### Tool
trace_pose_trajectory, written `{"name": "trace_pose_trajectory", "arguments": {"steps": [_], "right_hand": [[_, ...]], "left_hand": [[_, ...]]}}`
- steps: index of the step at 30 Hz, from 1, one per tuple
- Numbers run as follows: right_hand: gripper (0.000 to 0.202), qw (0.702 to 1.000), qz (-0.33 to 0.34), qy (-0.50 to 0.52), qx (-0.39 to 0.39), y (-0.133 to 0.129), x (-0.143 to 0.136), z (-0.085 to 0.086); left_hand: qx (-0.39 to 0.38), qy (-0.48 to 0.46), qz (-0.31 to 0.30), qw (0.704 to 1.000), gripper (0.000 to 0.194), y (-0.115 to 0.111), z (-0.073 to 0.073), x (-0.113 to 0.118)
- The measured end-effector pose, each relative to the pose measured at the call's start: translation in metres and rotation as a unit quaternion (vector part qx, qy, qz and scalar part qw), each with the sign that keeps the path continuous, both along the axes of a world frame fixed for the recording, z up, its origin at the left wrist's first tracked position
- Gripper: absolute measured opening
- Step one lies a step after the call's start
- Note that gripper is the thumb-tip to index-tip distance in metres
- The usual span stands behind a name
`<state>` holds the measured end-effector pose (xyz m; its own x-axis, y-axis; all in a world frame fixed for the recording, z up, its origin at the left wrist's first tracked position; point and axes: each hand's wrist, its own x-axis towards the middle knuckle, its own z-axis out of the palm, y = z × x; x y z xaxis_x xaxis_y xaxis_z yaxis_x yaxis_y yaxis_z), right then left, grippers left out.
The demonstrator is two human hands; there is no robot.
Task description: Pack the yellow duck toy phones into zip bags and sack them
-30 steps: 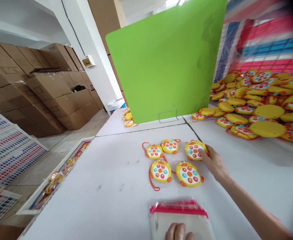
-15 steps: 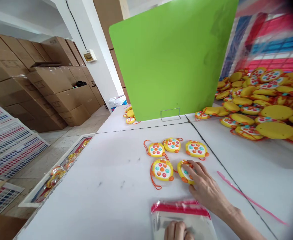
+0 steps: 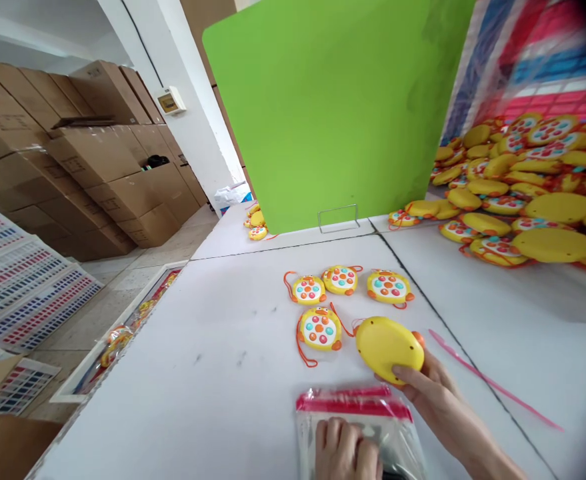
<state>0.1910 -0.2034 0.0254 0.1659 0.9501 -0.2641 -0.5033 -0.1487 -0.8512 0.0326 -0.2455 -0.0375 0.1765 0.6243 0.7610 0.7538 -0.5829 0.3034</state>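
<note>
My right hand (image 3: 435,390) grips a yellow duck-shaped toy (image 3: 389,348), its plain yellow back turned up, with the thumb on that back. My left hand (image 3: 347,450) lies with curled fingers on a clear plastic bag (image 3: 403,437) that has a pink top strip, at the bottom centre. What those fingers hold, if anything, is hidden. Beyond the bag, four toys lie face up with coloured buttons and orange cords, among them the near left one (image 3: 319,329) and the far right one (image 3: 389,287).
A green board (image 3: 337,113) stands behind the toys, a wire holder (image 3: 339,219) at its foot. A large pile of yellow toys (image 3: 553,207) is at the right. A pink strip (image 3: 497,380) lies right of my right hand. Cardboard boxes (image 3: 107,157) are stacked at the left.
My right hand has picked up the near right toy and turned it so its back shows. My left hand shows further onto the bag. The whole view has shifted slightly.
</note>
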Motion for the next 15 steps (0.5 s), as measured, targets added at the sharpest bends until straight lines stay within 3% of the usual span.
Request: {"name": "trace_pose_trajectory", "arguments": {"steps": [5,10,15], "right_hand": [[0.054,0.996,0.072,0.048,0.018,-0.004,0.003,0.013],[0.065,0.99,0.098,0.098,0.003,-0.005,0.0,0.022],[0.079,0.989,0.144,-0.03,-0.003,-0.027,0.011,0.018]], "left_hand": [[-0.096,0.009,-0.035,0.995,0.02,-0.004,0.002,-0.002],[-0.292,-0.031,-0.037,0.955,0.051,-0.008,0.022,-0.009],[-0.424,-0.043,-0.102,0.899,0.056,-0.008,0.051,-0.016]]}}
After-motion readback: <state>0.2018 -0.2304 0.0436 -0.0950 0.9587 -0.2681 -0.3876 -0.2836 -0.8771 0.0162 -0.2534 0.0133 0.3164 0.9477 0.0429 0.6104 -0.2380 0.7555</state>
